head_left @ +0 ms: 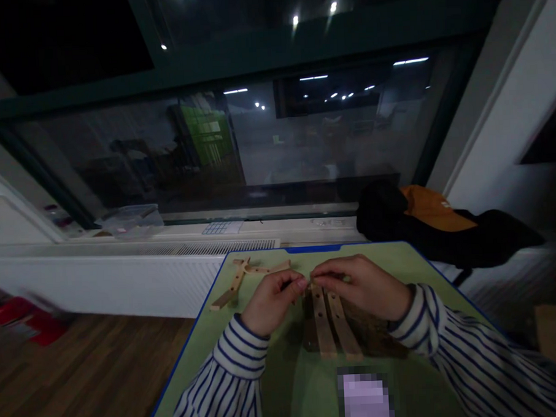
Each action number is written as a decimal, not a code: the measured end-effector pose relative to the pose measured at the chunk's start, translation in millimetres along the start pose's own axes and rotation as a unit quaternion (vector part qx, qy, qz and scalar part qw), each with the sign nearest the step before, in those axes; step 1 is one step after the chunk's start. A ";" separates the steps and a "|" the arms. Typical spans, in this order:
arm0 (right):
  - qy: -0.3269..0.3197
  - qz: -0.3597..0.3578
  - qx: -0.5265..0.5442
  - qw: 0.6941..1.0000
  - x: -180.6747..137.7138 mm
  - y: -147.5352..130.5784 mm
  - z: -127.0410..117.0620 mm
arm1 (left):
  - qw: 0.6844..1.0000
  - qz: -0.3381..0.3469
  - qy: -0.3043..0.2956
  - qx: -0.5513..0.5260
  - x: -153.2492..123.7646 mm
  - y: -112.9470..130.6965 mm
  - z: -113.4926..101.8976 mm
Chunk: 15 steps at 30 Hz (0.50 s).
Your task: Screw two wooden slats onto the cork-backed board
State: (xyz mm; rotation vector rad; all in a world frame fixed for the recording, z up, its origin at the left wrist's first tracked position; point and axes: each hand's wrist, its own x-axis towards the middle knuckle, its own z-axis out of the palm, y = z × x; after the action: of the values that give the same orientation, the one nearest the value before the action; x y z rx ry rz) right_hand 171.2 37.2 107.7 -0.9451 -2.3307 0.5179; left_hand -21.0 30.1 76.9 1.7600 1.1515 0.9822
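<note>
My left hand is closed in a pinch over the middle of the green table. Opposite it, with fingertips almost meeting, my right hand pinches too; whatever either one holds is too small to make out. Just below the fingertips lie a wooden strip with drilled holes and a second wooden strip beside it. They rest on a dark brownish, see-through-looking packet. Beyond my left hand, at the back left, several wooden pieces are joined into a branching wooden frame.
A pixelated pale purple patch covers something at the near edge. Behind the table are a windowsill with a clear plastic box, a grid-printed sheet and a black bag with an orange part. A radiator stands at left.
</note>
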 end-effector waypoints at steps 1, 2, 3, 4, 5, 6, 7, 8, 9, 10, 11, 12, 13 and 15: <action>0.021 0.007 0.008 1.000 -3.4 0.6 -1.5 | 1.000 0.011 -0.001 -0.010 3.7 3.6 4.9; 0.043 0.016 0.013 0.999 -6.7 1.4 -2.7 | 1.000 0.022 0.001 -0.019 7.1 6.5 10.0; 0.064 0.025 0.017 0.997 -9.8 2.2 -3.6 | 0.999 0.032 0.005 -0.027 10.2 8.6 15.0; 0.084 0.034 0.020 0.996 -12.5 2.9 -4.2 | 0.999 0.041 0.011 -0.034 12.8 10.2 19.7; 0.100 0.042 0.023 0.994 -14.7 3.6 -4.6 | 0.998 0.050 0.020 -0.038 15.0 11.4 23.6; 0.113 0.049 0.027 0.992 -16.5 4.2 -4.8 | 0.997 0.060 0.028 -0.040 16.6 12.6 26.7; 0.124 0.055 0.032 0.990 -17.8 4.6 -4.8 | 0.996 0.069 0.036 -0.038 17.8 13.8 28.6; 0.132 0.059 0.038 0.989 -18.5 5.0 -4.7 | 0.995 0.080 0.044 -0.034 18.5 15.4 29.4; 0.139 0.062 0.045 0.987 -18.8 5.2 -4.7 | 0.994 0.090 0.048 -0.028 18.8 17.3 29.2; 0.145 0.063 0.052 0.986 -18.8 5.3 -4.6 | 0.993 0.100 0.052 -0.022 18.9 19.4 28.2; 0.151 0.064 0.060 0.985 -18.6 5.4 -4.6 | 0.993 0.108 0.053 -0.016 18.9 21.8 26.8; 0.155 0.063 0.067 0.984 -18.2 5.5 -4.8 | 0.992 0.115 0.054 -0.010 18.8 24.0 25.3; 0.157 0.061 0.074 0.983 -17.9 5.6 -5.0 | 0.991 0.121 0.053 -0.005 18.9 26.0 23.9; 0.160 0.056 0.087 0.982 -17.5 6.1 -5.9 | 0.991 0.127 0.050 -0.001 19.4 28.5 22.3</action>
State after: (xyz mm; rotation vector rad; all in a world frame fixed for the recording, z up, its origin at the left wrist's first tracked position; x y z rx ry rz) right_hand 188.3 29.5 102.7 -0.9999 -1.9218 0.5603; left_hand 13.8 36.2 97.7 1.9076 1.0010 1.2338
